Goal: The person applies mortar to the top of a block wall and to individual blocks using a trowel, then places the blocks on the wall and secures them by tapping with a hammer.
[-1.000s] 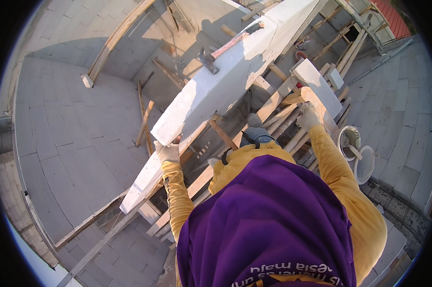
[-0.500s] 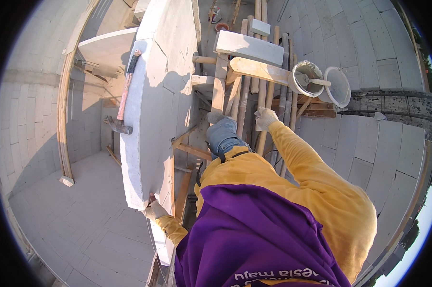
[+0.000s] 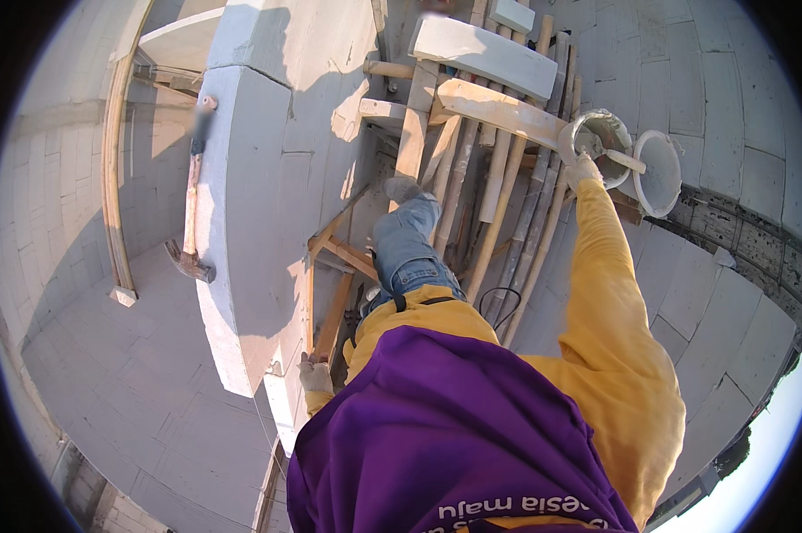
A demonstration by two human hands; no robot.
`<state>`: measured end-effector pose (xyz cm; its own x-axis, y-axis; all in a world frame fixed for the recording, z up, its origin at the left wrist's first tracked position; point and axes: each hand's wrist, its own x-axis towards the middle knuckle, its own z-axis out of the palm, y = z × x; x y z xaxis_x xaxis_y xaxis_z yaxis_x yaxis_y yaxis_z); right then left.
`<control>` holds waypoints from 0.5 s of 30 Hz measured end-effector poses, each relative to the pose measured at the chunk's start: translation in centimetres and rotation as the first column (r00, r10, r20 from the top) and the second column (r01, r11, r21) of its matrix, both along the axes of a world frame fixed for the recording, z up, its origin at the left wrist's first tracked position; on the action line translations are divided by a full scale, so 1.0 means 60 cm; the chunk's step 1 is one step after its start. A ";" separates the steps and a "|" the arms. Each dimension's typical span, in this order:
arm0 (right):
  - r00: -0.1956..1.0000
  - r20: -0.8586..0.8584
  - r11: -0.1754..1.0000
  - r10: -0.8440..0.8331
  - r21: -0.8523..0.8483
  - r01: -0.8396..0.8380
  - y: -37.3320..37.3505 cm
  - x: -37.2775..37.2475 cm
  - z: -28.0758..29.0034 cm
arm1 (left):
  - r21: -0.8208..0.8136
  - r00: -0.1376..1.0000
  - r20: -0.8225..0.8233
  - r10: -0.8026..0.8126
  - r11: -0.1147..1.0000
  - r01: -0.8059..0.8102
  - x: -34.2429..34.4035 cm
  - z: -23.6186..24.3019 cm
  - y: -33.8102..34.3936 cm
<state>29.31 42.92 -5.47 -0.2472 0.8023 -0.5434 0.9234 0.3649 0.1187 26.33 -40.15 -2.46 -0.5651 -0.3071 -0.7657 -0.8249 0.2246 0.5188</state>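
My right hand (image 3: pixel 585 172), gloved, reaches to the grey bucket (image 3: pixel 596 140) at the right, fingers curled at its near rim beside a pale handled tool (image 3: pixel 626 160); what exactly they grip is unclear. A white round tub (image 3: pixel 657 175) stands right of it. My left hand (image 3: pixel 316 377), also gloved, is low beside the block wall (image 3: pixel 257 178) and a wooden strut (image 3: pixel 334 324), its fingers bent and partly hidden. A claw hammer (image 3: pixel 190 262) with a worn handle lies on the wall's top, along its left edge.
My jeans-clad leg (image 3: pixel 405 240) is on timber framing over a drop. Poles (image 3: pixel 494 231) run away from me, bearing a plank (image 3: pixel 494 107) and a white block (image 3: pixel 481 58). A cable loop (image 3: pixel 498 306) hangs right. A lower floor (image 3: pixel 125 382) shows left, with upright timbers (image 3: pixel 114 204).
The view has swung round. My right hand has moved forward from the poles to the bucket. My left hand has left the block's end and sits lower beside the wall.
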 end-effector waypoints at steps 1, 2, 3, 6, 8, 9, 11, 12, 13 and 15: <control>0.996 -0.038 0.996 0.075 0.051 -0.073 0.014 0.011 -0.013 | 0.001 1.000 -0.006 0.016 1.000 -0.016 -0.008 0.016 0.028; 0.998 -0.054 0.998 0.038 0.061 -0.035 0.005 -0.015 0.002 | -0.009 0.999 -0.018 0.035 0.999 -0.035 -0.009 0.034 0.049; 0.998 -0.069 0.998 -0.001 0.069 0.006 -0.004 -0.041 0.022 | -0.018 0.998 -0.031 0.052 0.998 -0.053 -0.004 0.043 0.059; 0.969 -0.239 0.967 -0.069 0.224 0.124 0.012 -0.037 0.040 | -0.094 0.999 -0.040 0.003 0.996 -0.006 0.012 0.056 0.062; 0.917 -0.395 0.915 -0.060 0.344 0.209 0.080 0.012 0.012 | -0.027 0.999 -0.022 -0.038 0.999 0.038 0.013 0.041 0.055; 0.936 -0.351 0.930 0.030 0.353 0.103 0.137 0.048 0.007 | 0.070 0.998 0.006 -0.061 0.996 0.060 0.017 0.025 0.044; 0.945 -0.147 0.907 0.291 0.356 -0.224 0.173 0.037 0.022 | 0.134 0.988 0.005 -0.153 0.979 0.151 0.020 0.017 0.054; 0.898 0.014 0.841 0.439 0.344 -0.416 0.153 0.021 0.053 | 0.091 0.975 -0.015 -0.221 0.971 0.221 0.016 0.010 0.067; 0.830 -0.557 0.947 -0.033 0.249 0.205 0.126 0.001 0.073 | 0.054 0.959 -0.024 -0.284 0.957 0.285 0.002 0.016 0.083; 0.695 -0.707 0.975 -0.132 0.033 0.219 0.048 -0.043 0.150 | 0.118 0.987 -0.085 -0.138 0.982 0.147 -0.021 0.035 0.135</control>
<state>26.75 45.80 3.50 -0.3686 0.9114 -0.1830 0.8027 0.2127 -0.5571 25.09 -32.07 -0.35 -0.6546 -0.1251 -0.7455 -0.7459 0.2675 0.6100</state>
